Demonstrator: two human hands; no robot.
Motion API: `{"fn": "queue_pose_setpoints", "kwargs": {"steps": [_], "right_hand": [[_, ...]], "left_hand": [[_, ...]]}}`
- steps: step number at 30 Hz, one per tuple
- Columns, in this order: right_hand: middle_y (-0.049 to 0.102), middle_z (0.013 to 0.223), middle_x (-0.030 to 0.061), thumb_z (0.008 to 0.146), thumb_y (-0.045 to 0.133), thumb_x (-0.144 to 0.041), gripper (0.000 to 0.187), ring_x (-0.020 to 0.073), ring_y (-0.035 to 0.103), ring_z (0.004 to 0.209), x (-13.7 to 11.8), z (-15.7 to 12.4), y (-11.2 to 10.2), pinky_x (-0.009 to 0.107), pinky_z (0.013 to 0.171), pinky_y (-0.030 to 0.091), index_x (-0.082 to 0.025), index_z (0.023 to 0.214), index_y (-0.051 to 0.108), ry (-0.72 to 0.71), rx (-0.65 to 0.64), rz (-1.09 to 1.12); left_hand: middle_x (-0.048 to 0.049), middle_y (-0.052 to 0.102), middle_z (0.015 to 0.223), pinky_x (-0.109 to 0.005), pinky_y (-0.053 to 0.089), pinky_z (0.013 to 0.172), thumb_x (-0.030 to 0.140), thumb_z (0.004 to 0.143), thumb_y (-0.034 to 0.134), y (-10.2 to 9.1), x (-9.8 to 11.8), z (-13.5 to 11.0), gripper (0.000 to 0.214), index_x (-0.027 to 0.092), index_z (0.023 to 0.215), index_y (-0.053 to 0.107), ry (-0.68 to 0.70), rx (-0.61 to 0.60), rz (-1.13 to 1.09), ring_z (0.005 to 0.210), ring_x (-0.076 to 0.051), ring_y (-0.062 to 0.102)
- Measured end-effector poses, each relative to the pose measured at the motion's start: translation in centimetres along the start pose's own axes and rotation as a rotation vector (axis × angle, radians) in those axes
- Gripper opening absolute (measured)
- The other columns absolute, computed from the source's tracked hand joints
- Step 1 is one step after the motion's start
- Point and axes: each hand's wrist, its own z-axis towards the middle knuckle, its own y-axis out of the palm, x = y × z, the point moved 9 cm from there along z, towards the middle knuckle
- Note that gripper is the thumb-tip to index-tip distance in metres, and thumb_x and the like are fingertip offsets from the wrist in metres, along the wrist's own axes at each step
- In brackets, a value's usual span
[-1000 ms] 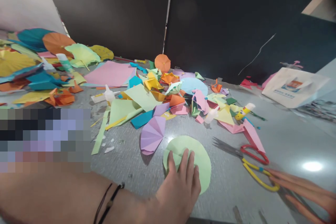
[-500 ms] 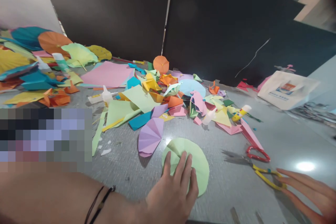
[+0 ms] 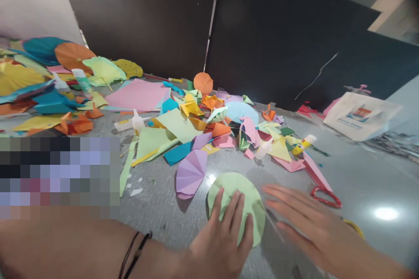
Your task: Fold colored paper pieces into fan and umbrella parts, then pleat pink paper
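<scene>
My left hand (image 3: 225, 231), a dark cord bracelet at its wrist, lies with fingers spread on a light green paper circle (image 3: 253, 209) on the grey table. The circle shows fold creases. My right hand (image 3: 304, 222) hovers just right of the circle, its fingers stretched out and holding nothing. Partly hidden by that hand are scissors with a red handle loop (image 3: 334, 203) and a yellow one. A pleated purple paper fan (image 3: 191, 172) rests to the upper left of the circle.
Behind lies a heap of coloured paper pieces, with a glue stick (image 3: 303, 144) and a white nozzle bottle (image 3: 137, 122) among them. Paper umbrella-like discs (image 3: 73, 56) pile up at far left. A white bag (image 3: 362, 117) sits at right, before a black panel (image 3: 278, 30).
My right hand has moved left, from the scissors' yellow handle to beside the green circle. The scissors stay on the table. My left hand remains on the circle, while the view shifts slightly.
</scene>
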Motion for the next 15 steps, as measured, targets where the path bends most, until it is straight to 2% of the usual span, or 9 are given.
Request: {"fn": "queue_pose_setpoints", "kwargs": {"steps": [1,3,7,11,13,15], "right_hand": [[0.059,0.151,0.0012,0.100,0.058,-0.022,0.050,0.0353,0.062,0.134,-1.0,1.4,0.8,0.051,0.108,0.060,-0.037,0.148,0.057,-0.035,-0.046,0.045],[0.054,0.156,0.0066,0.102,0.051,-0.020,0.052,0.0332,0.056,0.140,-2.8,3.8,1.8,0.049,0.111,0.058,-0.028,0.154,0.051,-0.129,-0.044,0.084],[0.058,0.151,0.0197,0.104,0.047,-0.015,0.042,0.0342,0.054,0.142,-5.1,7.6,4.0,0.053,0.113,0.053,-0.012,0.144,0.058,-0.293,-0.081,0.004],[0.061,0.145,0.0217,0.102,0.050,-0.012,0.032,0.0333,0.057,0.137,-7.7,11.5,4.5,0.049,0.112,0.053,-0.008,0.130,0.065,-0.446,-0.051,-0.004],[0.063,0.142,0.0216,0.099,0.053,-0.009,0.027,0.0339,0.057,0.136,-9.2,13.9,4.4,0.049,0.115,0.049,-0.007,0.121,0.068,-0.524,-0.041,-0.035],[0.067,0.134,0.0223,0.095,0.055,-0.006,0.023,0.0367,0.060,0.131,-10.3,16.3,3.8,0.052,0.112,0.050,-0.007,0.112,0.070,-0.552,-0.034,-0.084]], "left_hand": [[-0.0269,0.063,0.143,-0.065,0.034,0.105,0.034,0.105,0.040,0.0,0.0,0.1,0.046,0.012,0.134,0.067,0.000,0.006,0.003,0.139,-0.042,0.054],[-0.0250,0.066,0.140,-0.066,0.035,0.103,0.034,0.105,0.041,0.3,0.0,0.2,0.045,0.014,0.132,0.070,-0.001,0.007,0.003,0.134,-0.043,0.057],[-0.0209,0.075,0.123,-0.065,0.038,0.097,0.033,0.101,0.045,0.7,0.4,0.2,0.041,0.019,0.126,0.075,0.017,0.001,-0.014,0.117,-0.042,0.066],[-0.0192,0.080,0.105,-0.059,0.041,0.081,0.028,0.098,0.044,0.1,0.1,0.0,0.043,0.021,0.124,0.078,-0.011,0.071,0.009,0.098,-0.039,0.070],[-0.0160,0.080,0.107,-0.057,0.042,0.081,0.026,0.100,0.042,0.1,-0.3,-0.1,0.044,0.021,0.128,0.075,-0.039,0.076,0.024,0.099,-0.035,0.070],[-0.0161,0.078,0.118,-0.055,0.044,0.086,0.028,0.103,0.040,0.1,0.0,-0.2,0.045,0.020,0.133,0.072,-0.025,0.055,0.033,0.110,-0.032,0.068]]}}
